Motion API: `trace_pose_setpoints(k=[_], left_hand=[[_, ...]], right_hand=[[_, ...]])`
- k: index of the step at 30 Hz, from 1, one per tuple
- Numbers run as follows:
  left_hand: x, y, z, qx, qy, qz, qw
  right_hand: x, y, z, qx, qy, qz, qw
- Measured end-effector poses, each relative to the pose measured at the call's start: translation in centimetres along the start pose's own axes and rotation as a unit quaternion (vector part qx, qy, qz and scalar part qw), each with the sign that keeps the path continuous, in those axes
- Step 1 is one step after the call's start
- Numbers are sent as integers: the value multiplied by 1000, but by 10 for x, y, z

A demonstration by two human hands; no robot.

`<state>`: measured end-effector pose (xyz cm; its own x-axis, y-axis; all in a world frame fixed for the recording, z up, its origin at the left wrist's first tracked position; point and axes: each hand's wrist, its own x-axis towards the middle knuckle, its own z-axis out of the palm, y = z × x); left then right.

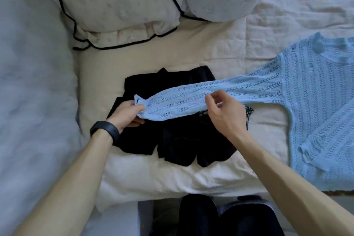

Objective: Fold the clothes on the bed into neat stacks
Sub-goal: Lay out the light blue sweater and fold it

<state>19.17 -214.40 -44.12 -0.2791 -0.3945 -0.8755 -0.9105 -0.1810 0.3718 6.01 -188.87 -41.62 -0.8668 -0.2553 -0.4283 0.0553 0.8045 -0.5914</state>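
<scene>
A rumpled pale duvet (28,82) fills the far left of the bed (220,48). Beside it the left hand (127,114), with a black wristband (104,130) on its wrist, has its grip closed on the cuff of the sleeve (191,99) of a blue knit sweater (316,92). The sleeve stretches level above a black garment (172,140) that lies folded in the middle of the sheet. Further right, the right hand (220,113) pinches the same sleeve at its near edge about halfway along, thumb on top. The sweater's body lies flat on the bed at the right, its other sleeve folded across the front.

The open, loose knit looks light, very soft and stretchy, so it will likely sag and pull out of shape if held by one point, and fingers could snag in the holes. The firmer ribbed cuff and the shoulder seam look like the best places to hold while the sleeve is laid across the body.
</scene>
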Motion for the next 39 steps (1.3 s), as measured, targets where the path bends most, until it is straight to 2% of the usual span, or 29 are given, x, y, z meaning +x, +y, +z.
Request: trace_pose_setpoints(k=[2, 3, 5, 6, 8, 11, 13, 15, 16, 18, 20, 22, 23, 25, 27, 30, 32, 35, 37, 38, 39], left_hand=[[1, -11, 10, -5, 30, -3, 1000], [1, -16, 13, -8, 48, -1, 999], [0, -27, 17, 0, 86, 10, 996], [1, -31, 19, 5, 101, 14, 995], [1, -34, 24, -28, 116, 19, 993], [-5, -24, 34, -131, 99, 37, 986], [-13, -13, 38, -191, 97, 61, 975], [-30, -1, 45, -243, 73, 108, 961], [-42, 7, 52, -262, 46, 140, 954], [-69, 25, 75, -267, -34, 206, 941], [-98, 44, 110, -225, -132, 268, 927], [-124, 62, 153, -160, -216, 317, 910], [-134, 71, 177, -126, -243, 331, 903], [-150, 86, 225, -86, -262, 321, 906], [-160, 96, 276, -77, -244, 306, 917], [-160, 101, 351, -71, -167, 300, 937], [-151, 100, 396, 0, -50, 318, 947], [-137, 93, 452, 125, 85, 320, 935], [-130, 93, 487, 206, 125, 300, 923], [-123, 91, 492, 245, 133, 283, 918], [-117, 92, 499, 283, 141, 266, 911]], right_hand=[[25, 5, 9, -58, 97, -29, 993], [37, 12, 14, -101, 93, -1, 990], [51, 26, 27, -161, 23, 93, 982], [53, 31, 35, -179, -21, 113, 977], [47, 34, 60, -213, -98, 61, 970], [33, 18, 87, -202, -199, -93, 954], [31, -1, 87, -125, -255, -116, 952], [26, -20, 73, 46, -271, -48, 960], [22, -27, 60, 150, -265, 8, 952], [14, -34, 25, 333, -284, 89, 895], [6, -19, -18, 446, -315, 107, 831], [-3, 6, -66, 503, -287, 100, 809], [-6, 24, -89, 514, -251, 107, 813], [-13, 64, -135, 505, -154, 123, 840], [-18, 112, -180, 500, -87, 167, 845], [-30, 187, -250, 552, -66, 223, 801], [-36, 236, -295, 598, -52, 241, 763], [-35, 322, -351, 578, 44, 269, 769], [-26, 382, -378, 616, 79, 307, 721], [-18, 404, -378, 620, 88, 317, 712], [-9, 425, -379, 593, 95, 334, 726]])
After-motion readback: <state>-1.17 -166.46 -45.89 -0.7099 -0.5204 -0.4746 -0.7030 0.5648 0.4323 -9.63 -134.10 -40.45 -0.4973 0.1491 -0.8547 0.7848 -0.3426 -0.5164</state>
